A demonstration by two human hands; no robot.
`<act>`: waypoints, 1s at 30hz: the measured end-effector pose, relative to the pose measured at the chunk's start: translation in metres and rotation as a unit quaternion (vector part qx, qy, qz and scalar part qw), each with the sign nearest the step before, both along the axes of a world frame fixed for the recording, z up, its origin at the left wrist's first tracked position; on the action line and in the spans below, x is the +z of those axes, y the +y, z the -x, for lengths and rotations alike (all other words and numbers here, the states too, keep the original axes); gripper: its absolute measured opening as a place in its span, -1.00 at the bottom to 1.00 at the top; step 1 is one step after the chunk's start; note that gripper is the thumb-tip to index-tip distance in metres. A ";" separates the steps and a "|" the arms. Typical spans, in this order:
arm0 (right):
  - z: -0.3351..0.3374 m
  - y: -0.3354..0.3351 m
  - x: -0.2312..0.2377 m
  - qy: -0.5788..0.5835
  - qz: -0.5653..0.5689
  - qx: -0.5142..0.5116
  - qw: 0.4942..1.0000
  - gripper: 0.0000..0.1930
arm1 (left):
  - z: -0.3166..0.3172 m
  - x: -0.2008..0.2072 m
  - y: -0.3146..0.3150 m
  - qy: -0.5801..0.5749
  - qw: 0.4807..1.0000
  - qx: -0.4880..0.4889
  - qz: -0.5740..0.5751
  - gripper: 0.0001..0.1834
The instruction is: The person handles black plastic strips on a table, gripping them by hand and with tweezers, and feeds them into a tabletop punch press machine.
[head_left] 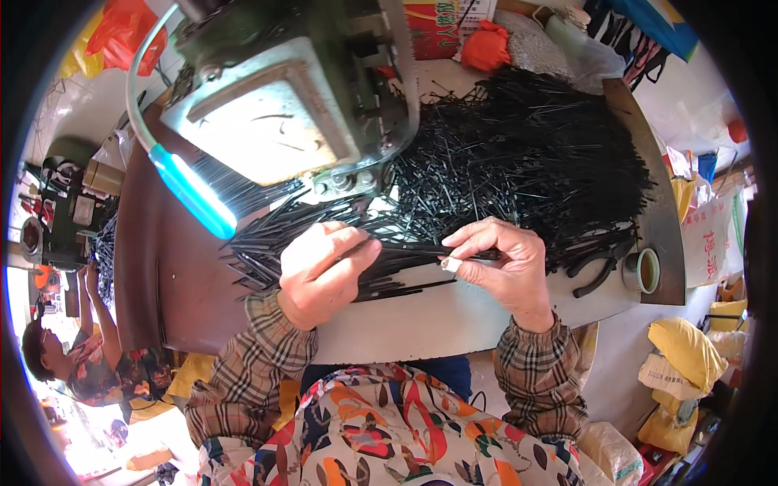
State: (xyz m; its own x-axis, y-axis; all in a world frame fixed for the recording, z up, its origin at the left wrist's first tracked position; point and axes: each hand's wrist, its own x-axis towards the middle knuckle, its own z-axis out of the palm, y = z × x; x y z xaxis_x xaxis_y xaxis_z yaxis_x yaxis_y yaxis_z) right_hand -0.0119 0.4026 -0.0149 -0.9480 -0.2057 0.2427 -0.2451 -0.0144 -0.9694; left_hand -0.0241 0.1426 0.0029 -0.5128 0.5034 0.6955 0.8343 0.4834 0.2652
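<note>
A thin black rod (413,249) spans the gap between my hands, above the near part of the table. My left hand (324,271) is closed, pinching its left end between thumb and fingers. At the other end, my right hand (506,267) is closed on the rod, with a white wrap round the thumb. Whether it is one rod or several together, I cannot tell. Just beyond my hands lies a heap of similar thin black rods (519,154), and more loose rods (267,243) fan out beside my left hand.
A green machine (259,113) stands over the table's far left, with a lit lamp (190,190) beside it. Black-handled pliers (598,267) and a small cup (642,271) sit at the right edge. Sacks (685,356) are piled on the right; another person (89,364) works at far left.
</note>
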 end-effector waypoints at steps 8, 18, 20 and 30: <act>-0.005 -0.003 0.013 0.091 -0.138 -0.032 0.986 -0.80 | -0.004 0.009 0.004 0.066 0.995 0.064 0.043 -0.70; -0.038 -0.045 0.004 -0.112 0.064 0.084 0.988 -0.85 | -0.071 -0.002 0.015 -0.390 0.826 0.111 -0.392 -0.63; -0.044 -0.053 0.000 -0.114 0.054 0.081 0.989 -0.83 | -0.069 0.003 0.016 -0.434 0.754 0.081 -0.486 -0.67; 0.030 0.009 0.026 0.117 -0.253 -0.225 0.934 -0.80 | -0.060 0.017 -0.004 -0.506 0.607 -0.030 -0.612 -0.51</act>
State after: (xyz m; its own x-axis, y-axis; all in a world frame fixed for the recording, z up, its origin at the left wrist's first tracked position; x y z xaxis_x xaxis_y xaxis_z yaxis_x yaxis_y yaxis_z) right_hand -0.0417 0.4121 0.0106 -0.8996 0.0561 0.4331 -0.3217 0.5855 -0.7441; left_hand 0.0357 0.1391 0.0203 -0.9955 -0.0337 -0.0891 -0.0496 -0.6152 0.7868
